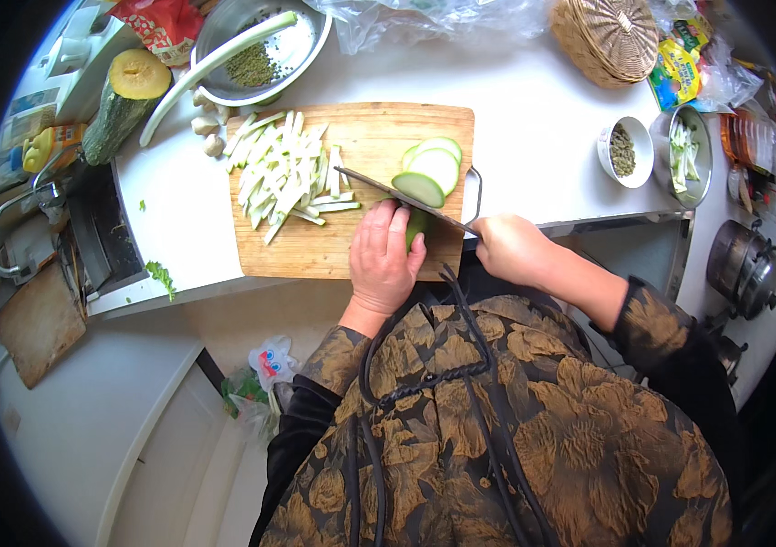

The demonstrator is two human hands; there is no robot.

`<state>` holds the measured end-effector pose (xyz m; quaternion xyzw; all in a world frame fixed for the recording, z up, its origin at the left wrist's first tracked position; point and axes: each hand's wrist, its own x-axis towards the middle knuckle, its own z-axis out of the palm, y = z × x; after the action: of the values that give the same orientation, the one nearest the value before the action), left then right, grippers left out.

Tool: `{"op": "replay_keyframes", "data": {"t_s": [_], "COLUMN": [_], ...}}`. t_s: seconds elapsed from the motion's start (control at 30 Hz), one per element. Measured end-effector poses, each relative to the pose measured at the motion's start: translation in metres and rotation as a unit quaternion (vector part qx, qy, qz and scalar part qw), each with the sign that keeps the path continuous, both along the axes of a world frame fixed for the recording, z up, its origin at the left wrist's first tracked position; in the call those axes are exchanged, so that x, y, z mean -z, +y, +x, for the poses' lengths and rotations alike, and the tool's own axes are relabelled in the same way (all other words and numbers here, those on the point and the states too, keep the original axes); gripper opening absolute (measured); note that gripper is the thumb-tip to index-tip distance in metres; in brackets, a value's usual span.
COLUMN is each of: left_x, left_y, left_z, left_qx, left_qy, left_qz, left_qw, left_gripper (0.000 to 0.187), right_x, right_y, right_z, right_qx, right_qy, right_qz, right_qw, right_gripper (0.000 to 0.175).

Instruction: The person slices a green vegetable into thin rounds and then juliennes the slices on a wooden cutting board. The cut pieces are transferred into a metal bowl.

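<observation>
On a wooden cutting board [354, 256], my left hand [384, 256] presses down on a piece of green-skinned vegetable [417, 229], partly hidden under my fingers and the blade. My right hand [508, 247] is closed around the handle of a kitchen knife [398, 196], whose blade crosses the board diagonally, right beside my left fingertips. Several round pale slices with green rims [429, 169] overlap beyond the blade. A heap of pale green cut strips [285, 174] lies on the board's left half.
Behind the board stands a metal bowl [323, 41] with small green grains, a long white-green stalk [213, 75] across it. A cut squash [118, 116] lies left, near the sink [97, 232]. To the right are a small white bowl [644, 154], a metal bowl of strips [702, 157] and a wicker basket [576, 48].
</observation>
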<state>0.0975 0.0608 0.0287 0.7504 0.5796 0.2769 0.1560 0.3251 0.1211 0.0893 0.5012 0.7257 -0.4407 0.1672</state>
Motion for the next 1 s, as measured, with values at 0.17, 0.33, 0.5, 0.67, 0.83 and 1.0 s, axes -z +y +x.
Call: {"op": "replay_keyframes", "data": {"t_s": [0.17, 0.33, 0.5, 0.67, 0.83, 1.0], "left_x": [-0.001, -0.007, -0.005, 0.003, 0.003, 0.002], "left_y": [0.002, -0.002, -0.01, -0.012, -0.012, -0.01], "left_z": [0.001, 0.004, 0.007, 0.003, 0.0, -0.001], "left_qx": [-0.014, -0.011, -0.038, -0.024, -0.027, -0.016], "left_qy": [0.002, 0.016, 0.018, -0.011, -0.013, -0.025], "left_qz": [-0.003, -0.003, -0.017, 0.0, -0.016, -0.012], "left_qw": [1.0, 1.0, 0.999, 1.0, 0.999, 0.999], "left_gripper": [0.051, 0.052, 0.05, 0.049, 0.046, 0.044], "right_x": [0.024, 0.014, -0.049, -0.085, -0.099, -0.107], "right_y": [-0.004, 0.0, -0.019, -0.034, -0.04, -0.04], "right_z": [-0.003, 0.003, 0.023, 0.031, 0.031, 0.033], "right_qx": [0.022, 0.054, 0.085, 0.057, 0.053, 0.038], "right_qy": [0.036, 0.059, 0.074, 0.042, 0.019, -0.007], "right_qz": [0.037, 0.04, 0.054, 0.081, 0.075, 0.043], "right_qw": [0.998, 0.996, 0.992, 0.994, 0.996, 0.998], "right_gripper": [0.014, 0.019, 0.016, 0.014, 0.014, 0.014]}}
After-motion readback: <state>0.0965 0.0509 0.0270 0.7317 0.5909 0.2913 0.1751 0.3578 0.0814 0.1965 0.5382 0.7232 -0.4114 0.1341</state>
